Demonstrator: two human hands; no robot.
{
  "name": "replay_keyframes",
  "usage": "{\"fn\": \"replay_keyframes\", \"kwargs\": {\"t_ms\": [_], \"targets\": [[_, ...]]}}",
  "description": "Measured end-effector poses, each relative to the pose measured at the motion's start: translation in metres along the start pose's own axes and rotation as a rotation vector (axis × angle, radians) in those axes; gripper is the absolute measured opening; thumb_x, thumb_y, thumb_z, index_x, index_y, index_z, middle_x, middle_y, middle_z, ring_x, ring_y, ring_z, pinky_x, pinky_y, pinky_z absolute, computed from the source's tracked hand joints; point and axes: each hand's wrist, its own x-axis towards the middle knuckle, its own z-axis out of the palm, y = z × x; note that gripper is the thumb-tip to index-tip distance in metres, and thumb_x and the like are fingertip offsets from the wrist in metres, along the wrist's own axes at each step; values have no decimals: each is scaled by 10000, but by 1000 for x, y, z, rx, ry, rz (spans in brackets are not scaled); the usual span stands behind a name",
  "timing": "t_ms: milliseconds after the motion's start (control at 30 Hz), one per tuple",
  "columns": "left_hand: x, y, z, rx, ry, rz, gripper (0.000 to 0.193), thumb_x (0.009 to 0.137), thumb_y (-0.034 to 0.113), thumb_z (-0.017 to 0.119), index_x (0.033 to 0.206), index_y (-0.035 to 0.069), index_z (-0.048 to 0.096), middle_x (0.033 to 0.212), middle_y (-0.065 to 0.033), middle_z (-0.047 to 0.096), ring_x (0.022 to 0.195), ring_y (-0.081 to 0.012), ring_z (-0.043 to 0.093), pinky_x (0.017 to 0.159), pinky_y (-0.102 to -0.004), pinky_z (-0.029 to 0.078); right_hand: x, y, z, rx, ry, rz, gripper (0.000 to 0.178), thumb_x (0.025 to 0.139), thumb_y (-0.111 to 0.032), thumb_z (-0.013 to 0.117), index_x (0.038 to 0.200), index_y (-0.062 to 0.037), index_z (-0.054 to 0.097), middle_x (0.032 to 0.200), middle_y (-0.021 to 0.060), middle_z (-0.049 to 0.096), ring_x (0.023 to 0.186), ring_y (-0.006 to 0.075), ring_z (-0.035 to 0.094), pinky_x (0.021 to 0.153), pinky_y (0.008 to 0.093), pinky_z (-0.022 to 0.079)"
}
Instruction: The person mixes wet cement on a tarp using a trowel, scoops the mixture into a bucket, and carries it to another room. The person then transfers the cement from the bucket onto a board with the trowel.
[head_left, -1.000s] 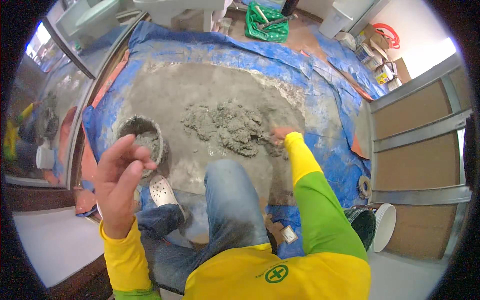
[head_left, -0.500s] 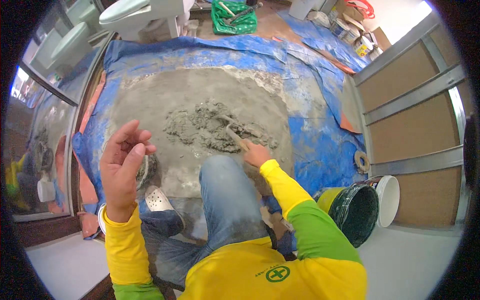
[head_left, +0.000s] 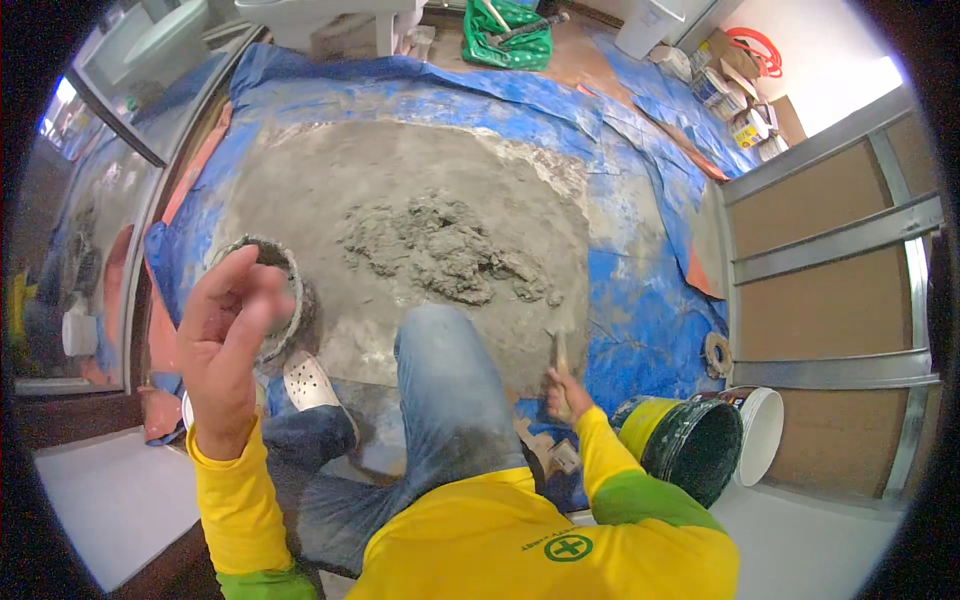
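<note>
Patch-edge risk: Mix could spill off the broad, grey-coated patch of floor [head_left: 370, 165] onto the crumpled blue plastic tarp [head_left: 640, 320] if the slim, pale-handled hand tool [head_left: 561, 358] swings too far right, where little margin appears to remain.
Bucket risk: A careless shift of the foot in the white, perforated clog [head_left: 312, 383] could jolt the round, cement-crusted bucket [head_left: 307, 300] just beside it.
Knee risk: Leaning farther forward could bring the bent knee in faded blue denim [head_left: 450, 350] down into the wet-looking material.
Mortar: A lumpy grey heap of mortar-like mix [head_left: 450, 250] sits mid-patch, beyond the knee, its top craggy and broken, small clods loose at its right end. The coating around it lies flatter and smoother, with a ragged, paler edge at the far right.
Tool: It points away from the worker, over the patch's near right part and apart from the heap; its working end is too small to make out.
Right hand: The right hand [head_left: 566, 396] is clamped around the tool's handle.
Left hand: The left hand [head_left: 222, 345] is raised before the bucket, blurred fingers loosely bent and apart, gripping nothing visible.
</note>
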Motion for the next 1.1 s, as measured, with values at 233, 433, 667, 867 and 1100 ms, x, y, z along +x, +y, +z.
{"fn": "replay_keyframes", "kwargs": {"t_ms": [233,433,667,867,1100], "targets": [[3,-8,16,-35,-49,1,376,889,10,552,1262,-15,514,1075,-112,607,956,-174,593,836,-325,514,67,-102,136,-326,-168,-186,170,881,-253,598,853,-123,492,627,6,490,493,138,488,424,304,416],[1,-6,13,-42,-27,13,375,892,14,551,1264,-12,512,1086,-109,602,951,-171,594,836,-326,519,27,-111,177,-441,-217,-388,325,854,-225,598,1142,-100,517,715,71,574,580,202,565,535,356,485],[-5,-15,16,-43,-24,-21,375,889,16,556,1261,-11,518,1083,-109,607,937,-165,598,838,-321,515,49,-114,217,-1401,200,-701,665,790,-261,616,1397,-117,388,1089,261,612,982,411,599,860,449,478],[-8,-13,5,-38,19,-1,379,884,17,556,1260,-10,518,1092,-111,611,928,-170,600,828,-312,509,30,-70,173,-1097,177,-850,623,835,-297,610,1388,-89,414,1267,272,524,1165,379,523,974,406,420],[-16,-4,-9,83,93,-16,382,873,33,563,1249,-17,518,1072,-132,606,926,-189,597,825,-324,508,-44,31,53,0,200,-249,406,909,-525,519,1141,-193,492,647,6,460,487,162,476,433,348,417]]}}
